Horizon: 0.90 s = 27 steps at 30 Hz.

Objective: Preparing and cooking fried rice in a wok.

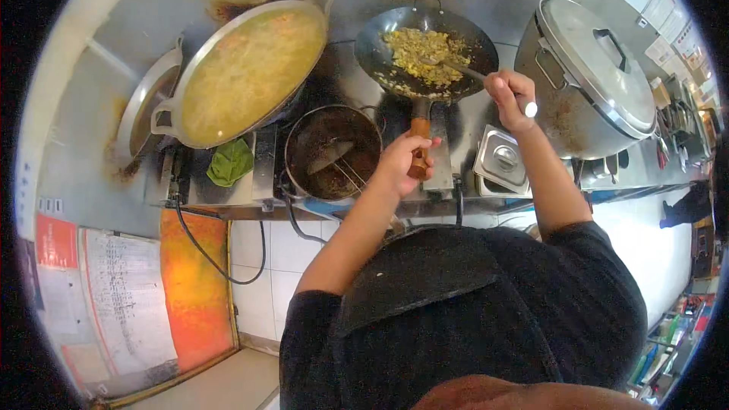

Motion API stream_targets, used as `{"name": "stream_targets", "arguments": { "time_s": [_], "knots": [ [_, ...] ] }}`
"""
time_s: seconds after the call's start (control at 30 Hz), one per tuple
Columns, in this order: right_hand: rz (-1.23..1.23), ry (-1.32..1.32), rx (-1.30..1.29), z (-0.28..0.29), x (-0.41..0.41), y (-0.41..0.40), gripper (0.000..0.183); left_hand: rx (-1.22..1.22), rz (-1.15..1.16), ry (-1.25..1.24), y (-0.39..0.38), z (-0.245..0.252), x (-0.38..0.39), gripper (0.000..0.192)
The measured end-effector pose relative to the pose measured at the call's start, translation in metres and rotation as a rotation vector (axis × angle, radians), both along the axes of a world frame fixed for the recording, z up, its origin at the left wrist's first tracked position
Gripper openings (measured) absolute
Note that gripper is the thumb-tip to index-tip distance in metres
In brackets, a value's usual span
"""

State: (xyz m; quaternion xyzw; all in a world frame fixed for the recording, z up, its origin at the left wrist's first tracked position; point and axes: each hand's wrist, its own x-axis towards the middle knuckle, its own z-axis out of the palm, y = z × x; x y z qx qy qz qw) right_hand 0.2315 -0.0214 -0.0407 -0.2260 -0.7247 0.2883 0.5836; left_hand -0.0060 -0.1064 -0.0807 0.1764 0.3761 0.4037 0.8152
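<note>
A dark wok point(484, 48) sits at the back of the stove, with yellow, crumbly food point(424, 57) spread over its middle and far side. My left hand point(401, 162) is closed around the wok's wooden handle point(420, 128). My right hand point(510, 99) grips the long handle of a metal cooking utensil point(470, 72), and the white end of that handle sticks out below the fist. The utensil's head lies in the food, which partly hides it.
Left of the wok stands a large pan of yellowish liquid point(250, 68). In front are a dark pot point(302, 176) holding a strainer and a green leaf point(230, 162). At right are a tall lidded pot point(561, 108) and a lidded steel container point(504, 159).
</note>
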Motion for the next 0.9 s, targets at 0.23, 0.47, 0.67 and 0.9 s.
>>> {"name": "stream_targets", "arguments": {
  "time_s": [0.23, 0.47, 0.67, 0.9],
  "knots": [
    [0.128, 0.059, -0.062, 0.014, 0.001, -0.019, 0.035, -0.056, 0.091, -0.079, -0.005, -0.002, 0.001, 0.026],
    [0.188, 0.172, -0.188, 0.031, 0.007, -0.015, 0.034, -0.038, 0.120, -0.054, 0.001, 0.000, 0.002, 0.025],
    [0.119, 0.093, -0.168, 0.060, -0.013, -0.022, 0.034, -0.054, 0.148, -0.040, -0.005, -0.007, 0.007, 0.025],
    [-0.067, -0.156, -0.072, 0.051, -0.010, -0.007, 0.034, -0.030, 0.145, -0.082, -0.004, 0.001, 0.014, 0.021]
  ]
}}
